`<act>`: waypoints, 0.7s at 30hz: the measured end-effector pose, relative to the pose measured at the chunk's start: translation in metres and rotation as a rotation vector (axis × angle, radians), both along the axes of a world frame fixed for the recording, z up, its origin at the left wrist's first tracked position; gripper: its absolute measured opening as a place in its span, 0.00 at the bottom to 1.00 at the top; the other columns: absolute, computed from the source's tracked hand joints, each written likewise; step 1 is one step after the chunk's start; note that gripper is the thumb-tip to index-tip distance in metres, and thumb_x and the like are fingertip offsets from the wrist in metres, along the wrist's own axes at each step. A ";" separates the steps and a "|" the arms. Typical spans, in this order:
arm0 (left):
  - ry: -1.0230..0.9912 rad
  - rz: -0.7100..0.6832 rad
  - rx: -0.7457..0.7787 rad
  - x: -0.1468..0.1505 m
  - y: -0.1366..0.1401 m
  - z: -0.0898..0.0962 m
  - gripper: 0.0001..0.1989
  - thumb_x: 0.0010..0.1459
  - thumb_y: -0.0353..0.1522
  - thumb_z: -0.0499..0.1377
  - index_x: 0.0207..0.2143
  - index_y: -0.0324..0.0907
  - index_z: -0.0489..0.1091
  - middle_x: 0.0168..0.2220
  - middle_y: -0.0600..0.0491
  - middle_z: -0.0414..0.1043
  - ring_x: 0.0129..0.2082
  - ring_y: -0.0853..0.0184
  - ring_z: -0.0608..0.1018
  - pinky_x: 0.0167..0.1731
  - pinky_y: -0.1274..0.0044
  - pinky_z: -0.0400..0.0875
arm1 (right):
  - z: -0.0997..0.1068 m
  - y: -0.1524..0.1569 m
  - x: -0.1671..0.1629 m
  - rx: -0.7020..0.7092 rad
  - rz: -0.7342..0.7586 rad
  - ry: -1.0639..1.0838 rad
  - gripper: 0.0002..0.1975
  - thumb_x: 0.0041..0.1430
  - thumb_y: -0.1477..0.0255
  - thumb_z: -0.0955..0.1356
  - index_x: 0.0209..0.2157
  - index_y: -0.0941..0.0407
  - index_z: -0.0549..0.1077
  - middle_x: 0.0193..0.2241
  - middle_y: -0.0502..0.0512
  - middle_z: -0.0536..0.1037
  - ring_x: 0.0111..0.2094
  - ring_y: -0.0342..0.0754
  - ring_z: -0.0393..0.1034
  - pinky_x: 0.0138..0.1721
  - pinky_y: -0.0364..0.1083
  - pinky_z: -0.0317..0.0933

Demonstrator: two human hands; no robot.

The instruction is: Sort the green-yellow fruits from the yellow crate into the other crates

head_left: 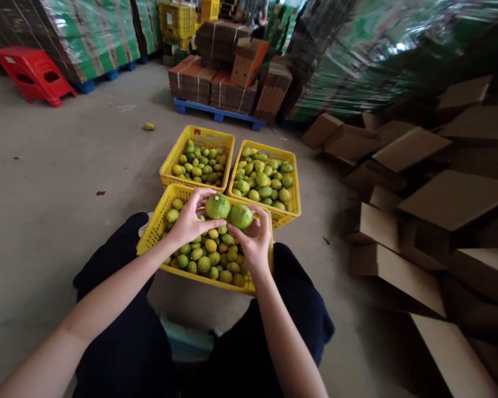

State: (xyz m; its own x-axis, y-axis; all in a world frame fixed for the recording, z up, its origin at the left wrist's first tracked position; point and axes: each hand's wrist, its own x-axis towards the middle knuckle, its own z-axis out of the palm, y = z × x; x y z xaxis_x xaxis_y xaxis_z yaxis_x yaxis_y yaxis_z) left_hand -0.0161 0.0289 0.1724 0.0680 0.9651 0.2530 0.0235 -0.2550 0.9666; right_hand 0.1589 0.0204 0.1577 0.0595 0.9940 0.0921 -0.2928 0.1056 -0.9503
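Green in both grips: holding one fruit (218, 208) in the left hand (191, 220), a second fruit (240, 217) in the right hand (255, 243), curling fingers and thumbs partway round the sides, apparently leaving upper skin uncovered. Holding both above the near crate (149, 236), straddling it with knees (133, 229), probably for easy reach.

Single head-worn view, looking forward and steeply down from above wearer's lap. Left hand (197, 217) and right hand (254, 240) close, between lens and near crate (207, 281). Near crate mid-frame, seen from above its near edge. Beyond its far edge, left far crate (191, 183), right far crate (297, 188); blue pallet (218, 114) farther, toward top. Wide field.
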 end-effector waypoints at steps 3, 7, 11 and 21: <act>-0.101 -0.142 -0.098 -0.007 0.005 0.005 0.35 0.42 0.38 0.73 0.53 0.47 0.68 0.59 0.46 0.64 0.53 0.57 0.75 0.53 0.65 0.73 | 0.004 0.003 0.003 0.090 -0.025 -0.021 0.30 0.38 0.73 0.79 0.45 0.49 0.70 0.45 0.50 0.75 0.47 0.51 0.70 0.51 0.52 0.66; -0.264 -0.233 -0.225 -0.014 0.008 0.006 0.35 0.41 0.37 0.74 0.53 0.44 0.71 0.53 0.47 0.73 0.52 0.56 0.76 0.54 0.64 0.72 | 0.010 0.006 0.011 0.040 0.051 0.166 0.26 0.38 0.69 0.79 0.41 0.48 0.70 0.40 0.47 0.76 0.39 0.48 0.72 0.44 0.48 0.69; -0.418 -0.261 -0.374 -0.018 0.010 0.005 0.29 0.46 0.37 0.71 0.51 0.40 0.73 0.48 0.46 0.78 0.51 0.55 0.78 0.55 0.62 0.70 | 0.015 0.006 0.023 -0.040 0.155 0.215 0.16 0.45 0.66 0.77 0.36 0.51 0.73 0.37 0.49 0.77 0.36 0.46 0.73 0.42 0.47 0.69; -0.520 -0.256 -0.636 -0.004 -0.003 0.004 0.35 0.45 0.29 0.71 0.57 0.45 0.68 0.51 0.49 0.76 0.50 0.62 0.78 0.55 0.69 0.68 | 0.009 0.009 0.006 -0.279 0.260 0.274 0.20 0.49 0.56 0.73 0.41 0.50 0.74 0.43 0.54 0.80 0.46 0.55 0.75 0.40 0.51 0.73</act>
State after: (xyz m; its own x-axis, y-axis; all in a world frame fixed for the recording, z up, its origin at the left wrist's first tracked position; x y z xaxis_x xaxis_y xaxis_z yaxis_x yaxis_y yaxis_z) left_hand -0.0197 0.0261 0.1768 0.3285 0.9046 -0.2715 -0.4466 0.4021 0.7993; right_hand 0.1653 0.0292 0.1668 -0.2104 0.9636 -0.1648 -0.5199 -0.2530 -0.8159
